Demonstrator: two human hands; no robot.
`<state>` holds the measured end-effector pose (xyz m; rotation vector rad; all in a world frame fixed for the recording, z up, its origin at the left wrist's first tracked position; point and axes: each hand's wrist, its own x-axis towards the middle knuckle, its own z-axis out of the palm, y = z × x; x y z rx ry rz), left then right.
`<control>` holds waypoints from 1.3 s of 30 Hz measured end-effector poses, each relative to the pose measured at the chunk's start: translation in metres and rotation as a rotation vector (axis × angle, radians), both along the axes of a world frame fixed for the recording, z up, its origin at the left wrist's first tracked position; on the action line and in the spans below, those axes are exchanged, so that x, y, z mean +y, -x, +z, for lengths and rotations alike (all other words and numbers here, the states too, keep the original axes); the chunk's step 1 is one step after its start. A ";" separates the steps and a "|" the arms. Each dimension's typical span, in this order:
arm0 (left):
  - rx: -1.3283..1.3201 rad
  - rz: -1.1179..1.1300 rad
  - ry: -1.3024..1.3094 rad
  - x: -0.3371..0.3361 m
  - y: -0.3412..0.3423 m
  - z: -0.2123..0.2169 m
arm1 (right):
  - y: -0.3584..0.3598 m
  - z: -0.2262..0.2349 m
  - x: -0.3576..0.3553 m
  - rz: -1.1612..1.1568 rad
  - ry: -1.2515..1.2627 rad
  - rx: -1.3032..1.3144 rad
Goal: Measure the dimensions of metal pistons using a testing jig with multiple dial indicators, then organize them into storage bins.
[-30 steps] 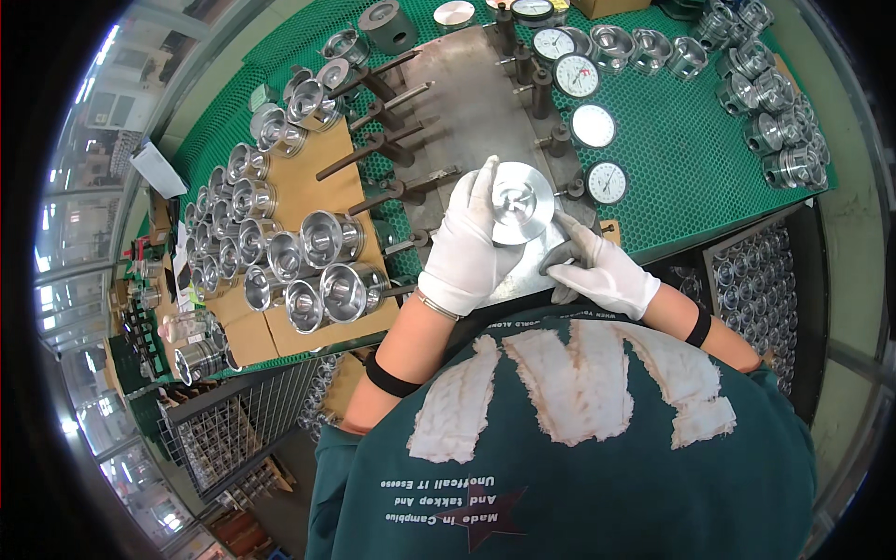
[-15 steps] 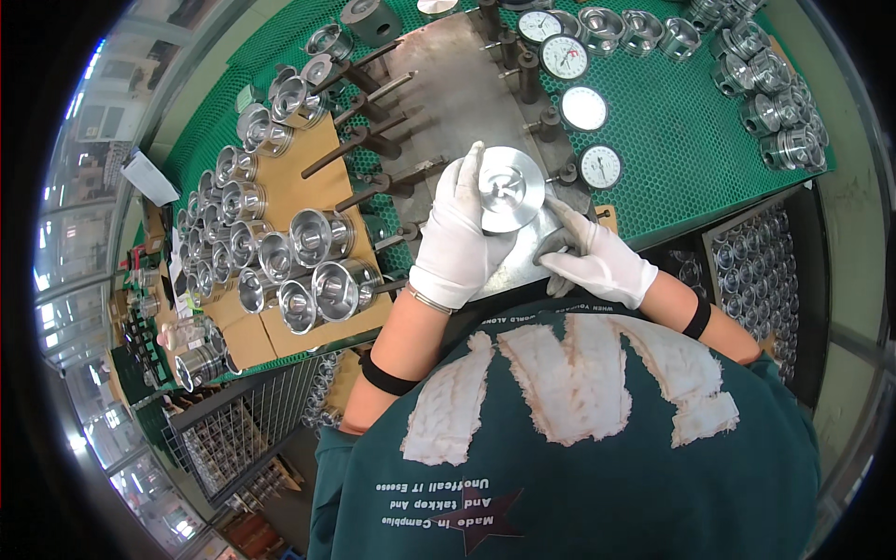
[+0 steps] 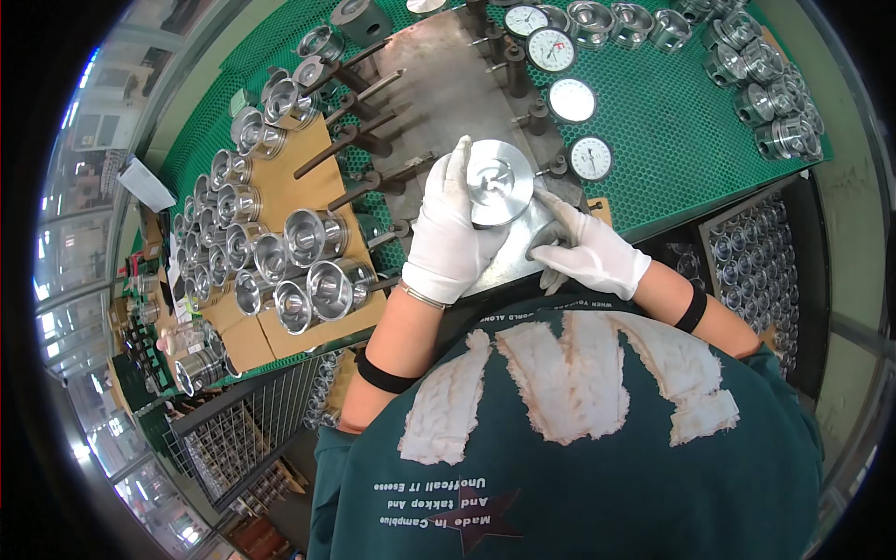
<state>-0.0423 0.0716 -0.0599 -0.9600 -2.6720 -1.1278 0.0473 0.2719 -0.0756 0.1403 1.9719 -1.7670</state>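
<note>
A round silver piston (image 3: pixel 499 183), its machined crown facing up, sits at the near end of the steel plate (image 3: pixel 439 70). My left hand (image 3: pixel 446 224), in a white glove, wraps its left side, fingers stretched along the rim and thumb low at the near edge. My right hand (image 3: pixel 595 254), gloved too with greyed fingertips, reaches the piston's lower right edge with its forefinger; its other fingers curl below, partly hidden. Just beyond the right fingertips stand a dark gauge post (image 3: pixel 557 168) and a white dial gauge (image 3: pixel 591 159).
Several metal posts with rods (image 3: pixel 359 142) line the plate's left side. More dial gauges (image 3: pixel 551 49) stand to its right. Many pistons (image 3: pixel 315 237) rest on brown cardboard (image 3: pixel 313 168) at left, others (image 3: pixel 789 136) on green matting (image 3: pixel 663 131) at right. A rack of pistons (image 3: pixel 754 247) is below right.
The whole view has shifted slightly, so the bench things appear a little further left and up. Both hands and the piston keep about the same place on the plate.
</note>
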 end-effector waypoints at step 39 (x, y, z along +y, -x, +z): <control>-0.391 0.745 1.065 -0.160 -0.065 0.057 | 0.061 -0.041 0.237 -1.016 0.165 0.319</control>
